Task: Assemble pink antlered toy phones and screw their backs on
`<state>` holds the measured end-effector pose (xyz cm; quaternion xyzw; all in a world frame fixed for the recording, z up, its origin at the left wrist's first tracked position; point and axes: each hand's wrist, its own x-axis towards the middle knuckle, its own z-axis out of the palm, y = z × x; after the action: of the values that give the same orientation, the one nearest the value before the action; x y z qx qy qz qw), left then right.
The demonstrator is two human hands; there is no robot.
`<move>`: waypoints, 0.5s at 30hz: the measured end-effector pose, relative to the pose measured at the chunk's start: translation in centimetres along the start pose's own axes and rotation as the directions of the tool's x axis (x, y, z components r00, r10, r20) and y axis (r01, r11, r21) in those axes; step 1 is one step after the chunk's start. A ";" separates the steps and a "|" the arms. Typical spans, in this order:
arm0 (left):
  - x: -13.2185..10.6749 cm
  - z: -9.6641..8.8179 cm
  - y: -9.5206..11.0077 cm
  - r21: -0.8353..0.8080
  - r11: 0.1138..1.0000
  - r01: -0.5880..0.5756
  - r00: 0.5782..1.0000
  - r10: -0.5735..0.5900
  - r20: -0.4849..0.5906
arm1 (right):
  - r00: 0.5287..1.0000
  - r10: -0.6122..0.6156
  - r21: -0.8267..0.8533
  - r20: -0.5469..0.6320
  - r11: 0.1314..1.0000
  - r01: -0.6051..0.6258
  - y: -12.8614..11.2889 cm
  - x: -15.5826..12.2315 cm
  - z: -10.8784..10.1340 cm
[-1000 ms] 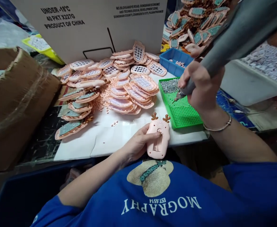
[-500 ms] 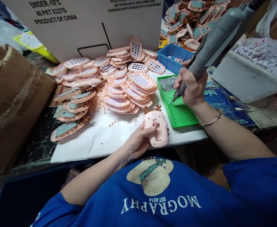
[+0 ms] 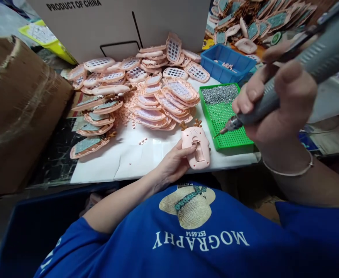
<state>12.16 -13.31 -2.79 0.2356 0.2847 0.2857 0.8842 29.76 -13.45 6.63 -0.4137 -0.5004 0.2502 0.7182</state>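
Observation:
Between the thumb and fingers of my left hand (image 3: 175,162) is a pink toy phone (image 3: 200,152) with brown antlers. Its back faces up and shows an uncovered battery compartment; the thumb lies at the compartment's upper end. My right hand (image 3: 282,104) is wrapped round a grey electric screwdriver (image 3: 269,96), raised close to the camera. The bit points down and left, in line with the lower part of a green perforated tray (image 3: 212,141). Small silver screws (image 3: 220,94) are heaped at the tray's far end. Whether a screw sits on the bit is too small to tell.
Pink shell halves with white keypads (image 3: 165,102) are stacked mid-table, with teal-board halves (image 3: 90,144) to their left. A blue bin (image 3: 227,63) holds small parts behind the tray. A cardboard box (image 3: 21,116) stands left, a large white carton (image 3: 158,19) behind. More shells (image 3: 250,23) lie at the back right.
My right hand has lifted the screwdriver toward the camera and to the right, its bit now over the tray's lower part. My left hand keeps its hold on the toy phone. The view has tilted slightly.

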 end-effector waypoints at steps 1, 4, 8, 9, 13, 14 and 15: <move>0.0 0.0 0.0 -0.005 1.000 0.001 1.000 -0.001 0.003 | 0.998 0.040 0.022 0.045 0.999 -0.041 -0.8 -0.9 0.1; -0.1 -0.1 0.0 -0.013 1.000 0.009 1.000 -0.009 0.012 | 0.979 0.087 0.107 0.183 0.988 -0.108 -1.7 -3.5 0.0; -0.2 0.1 -0.1 -0.006 1.000 0.015 1.000 -0.015 0.027 | 0.977 0.029 0.197 0.213 0.978 -0.072 -1.3 -5.3 0.0; -0.3 0.1 -0.2 -0.009 1.000 0.014 0.999 -0.013 0.029 | 0.979 0.020 0.219 0.201 0.974 -0.065 -1.1 -5.6 0.0; -0.3 0.4 -0.3 -0.022 1.000 0.002 1.000 -0.002 0.013 | 0.971 0.047 0.256 0.235 0.961 -0.108 -0.7 -6.1 0.0; -0.4 0.5 -0.4 -0.024 1.000 0.003 1.000 -0.003 -0.002 | 0.965 0.055 0.255 0.258 0.959 -0.123 -0.7 -6.2 0.0; -0.4 0.7 -0.4 -0.028 1.000 0.004 1.000 -0.005 -0.018 | 0.957 0.061 0.252 0.282 0.958 -0.135 -0.7 -6.3 -0.2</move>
<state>12.49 -14.03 -2.44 0.2201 0.2891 0.2898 0.8855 27.53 -18.71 3.96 -0.2986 -0.5341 0.4058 0.6789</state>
